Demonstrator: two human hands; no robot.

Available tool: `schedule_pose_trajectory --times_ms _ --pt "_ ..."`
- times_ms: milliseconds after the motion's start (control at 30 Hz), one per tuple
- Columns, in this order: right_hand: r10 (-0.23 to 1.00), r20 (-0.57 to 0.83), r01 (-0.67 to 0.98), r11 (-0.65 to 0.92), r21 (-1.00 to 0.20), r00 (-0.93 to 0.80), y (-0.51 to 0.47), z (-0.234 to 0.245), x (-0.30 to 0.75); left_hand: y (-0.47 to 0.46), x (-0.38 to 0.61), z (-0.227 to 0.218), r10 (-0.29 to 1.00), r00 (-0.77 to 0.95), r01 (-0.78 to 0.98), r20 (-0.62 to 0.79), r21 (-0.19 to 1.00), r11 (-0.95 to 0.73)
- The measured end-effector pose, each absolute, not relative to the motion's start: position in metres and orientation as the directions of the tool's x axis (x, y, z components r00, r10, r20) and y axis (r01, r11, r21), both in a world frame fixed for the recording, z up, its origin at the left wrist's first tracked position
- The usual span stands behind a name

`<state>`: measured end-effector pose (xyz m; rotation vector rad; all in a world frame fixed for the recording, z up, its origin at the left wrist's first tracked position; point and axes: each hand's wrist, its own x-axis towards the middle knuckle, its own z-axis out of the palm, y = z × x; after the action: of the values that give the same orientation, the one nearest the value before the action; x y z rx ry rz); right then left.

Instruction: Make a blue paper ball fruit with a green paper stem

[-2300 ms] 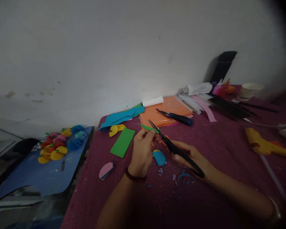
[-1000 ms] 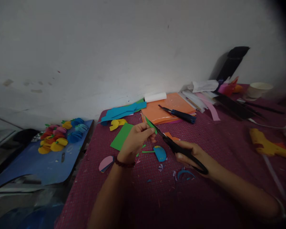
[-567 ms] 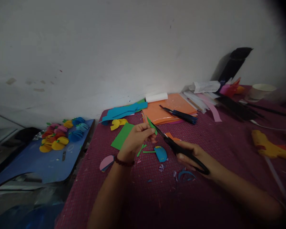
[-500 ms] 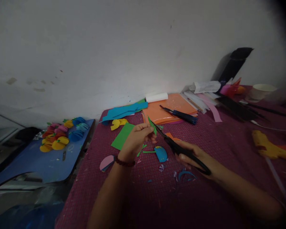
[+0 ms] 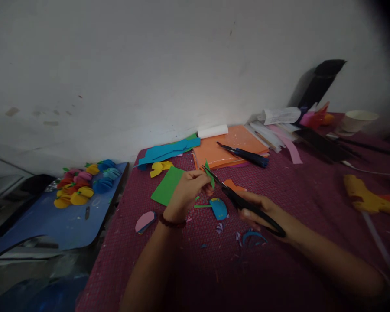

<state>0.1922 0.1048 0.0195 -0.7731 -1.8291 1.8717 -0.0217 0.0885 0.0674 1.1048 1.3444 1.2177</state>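
My left hand [image 5: 187, 190] pinches a small green paper piece [image 5: 209, 173] above the maroon table [image 5: 299, 190]. My right hand [image 5: 263, 212] grips black scissors [image 5: 237, 201] whose blades meet the green piece. Just below lie a blue paper shape [image 5: 219, 209], thin green trimmings [image 5: 201, 206] and a green paper rectangle [image 5: 167, 185] to the left.
An orange paper stack [image 5: 227, 149] with a blue-handled tool [image 5: 247, 156] lies behind. Blue strips [image 5: 167, 151], yellow cutouts [image 5: 159, 168], a pink half-disc [image 5: 144, 221], a yellow glue gun [image 5: 365, 199], a cup [image 5: 357, 120]. Colourful paper fruits [image 5: 81, 186] sit on a blue board [image 5: 52, 225] at left.
The green piece has been turned more upright in my left fingers and trimmed smaller; green slivers have dropped onto the table. The scissors stay at the piece.
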Motion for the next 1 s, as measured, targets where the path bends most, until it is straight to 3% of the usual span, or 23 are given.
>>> schedule_pose_trajectory --times_ms 800,1000 --pt "0.673 -0.156 0.106 -0.115 -0.988 -0.723 0.093 0.025 0.187 0.090 -0.021 0.062 0.994 -0.081 0.007 -0.072 0.997 0.073" --pt "0.676 -0.138 0.090 -0.107 -0.990 -0.724 0.102 0.021 0.188 0.087 -0.026 0.052 0.993 -0.067 -0.130 -0.096 0.988 0.087"
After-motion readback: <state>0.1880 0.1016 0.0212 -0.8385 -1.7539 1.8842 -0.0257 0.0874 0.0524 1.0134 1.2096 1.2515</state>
